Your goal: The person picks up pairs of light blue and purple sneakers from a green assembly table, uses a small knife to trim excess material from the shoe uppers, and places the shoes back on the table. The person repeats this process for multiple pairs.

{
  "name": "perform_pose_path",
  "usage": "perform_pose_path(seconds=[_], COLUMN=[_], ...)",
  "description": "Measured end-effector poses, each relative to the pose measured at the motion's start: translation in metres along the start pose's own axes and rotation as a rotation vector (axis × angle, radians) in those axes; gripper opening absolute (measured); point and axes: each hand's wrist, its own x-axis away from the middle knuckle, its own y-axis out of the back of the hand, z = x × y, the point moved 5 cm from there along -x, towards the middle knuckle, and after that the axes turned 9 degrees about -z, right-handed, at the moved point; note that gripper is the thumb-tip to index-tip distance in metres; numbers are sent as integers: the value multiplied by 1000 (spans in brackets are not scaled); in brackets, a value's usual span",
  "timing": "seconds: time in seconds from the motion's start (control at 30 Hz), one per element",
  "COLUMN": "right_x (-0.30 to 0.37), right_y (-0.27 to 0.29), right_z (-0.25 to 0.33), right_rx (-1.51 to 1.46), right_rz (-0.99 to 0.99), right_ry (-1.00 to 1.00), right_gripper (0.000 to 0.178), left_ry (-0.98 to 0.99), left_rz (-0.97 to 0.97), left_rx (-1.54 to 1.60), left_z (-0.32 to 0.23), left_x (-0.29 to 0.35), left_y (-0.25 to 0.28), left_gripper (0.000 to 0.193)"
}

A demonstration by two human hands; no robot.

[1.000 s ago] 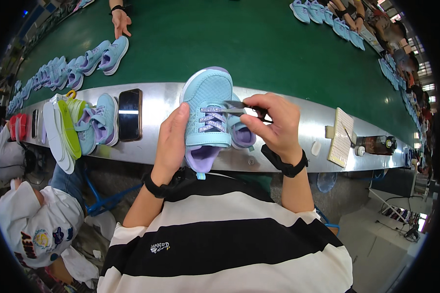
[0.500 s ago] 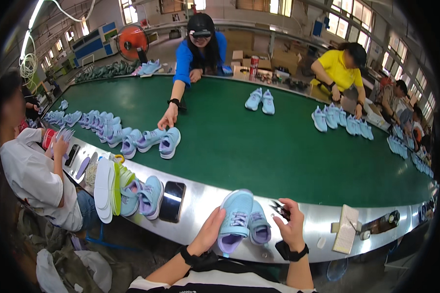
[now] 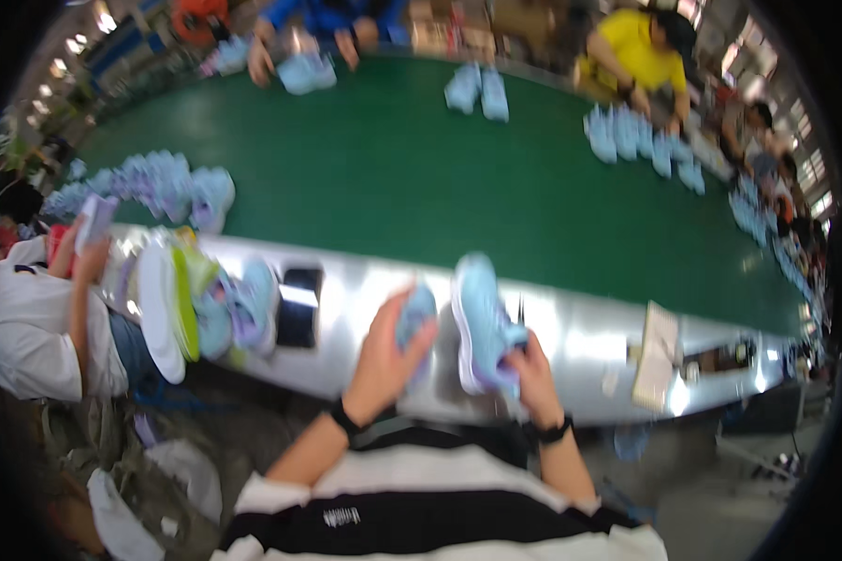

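Observation:
My left hand [image 3: 384, 360] is closed around a light blue sneaker [image 3: 417, 316], and its palm and fingers hide much of that shoe. Just to the right, a second light blue sneaker [image 3: 477, 313] with a white sole points toe away from me. My right hand [image 3: 536, 381] grips this one at the heel and opening, fingers partly inside. Both shoes are held above the metal ledge [image 3: 346, 280]. To the left, another pair of blue sneakers [image 3: 253, 304] with lilac lining stands beside a black phone [image 3: 299, 304]. Motion blurs the picture.
Beyond the ledge runs a green conveyor belt [image 3: 374, 168] carrying rows of sneakers [image 3: 159, 182]. White insoles [image 3: 157, 309] lie at left, near a seated person in white [image 3: 37, 327]. A ribbed beige block [image 3: 657, 355] and a dark bottle [image 3: 720, 358] lie at right. Co-workers stand across the belt.
My right hand, formerly empty and apart, now grips a sneaker; my left hand holds the other. The two shoes have separated. The blue-clad co-worker's pair moved to the far edge. My view tilted down.

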Motion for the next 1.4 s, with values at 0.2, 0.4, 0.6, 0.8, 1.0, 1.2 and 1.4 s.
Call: perform_pose_path(seconds=[0.2, 0.4, 0.6, 0.8, 1.0, 1.2, 1.4], right_x=[45, 46, 58, 59, 68, 72, 79], right_y=[-23, 2, -19, -48, -49, -52, -53], right_z=[26, 94, 159, 171, 176, 183, 190], right_rx=[12, -70, 592, 651, 754, 861, 942], right_rz=[222, 324, 250, 147, 166, 147, 228], right_ry=[222, 507, 890, 1087, 1268, 1394, 1407], right_gripper=[71, 66, 36, 28, 33, 24, 29], left_ry=[162, 101, 94, 73, 76, 73, 62], left_rz=[189, 206, 258, 306, 336, 336, 338], left_rx=[527, 394, 393, 380, 383, 339, 336], left_z=[-43, -60, -63, -64, -64, -65, -65], left_x=[1, 15, 30, 41, 48, 48, 48], left_y=[-39, -28, -25, -22, -24, -23, -22], left_gripper=[79, 80, 80, 80, 81, 81, 80])
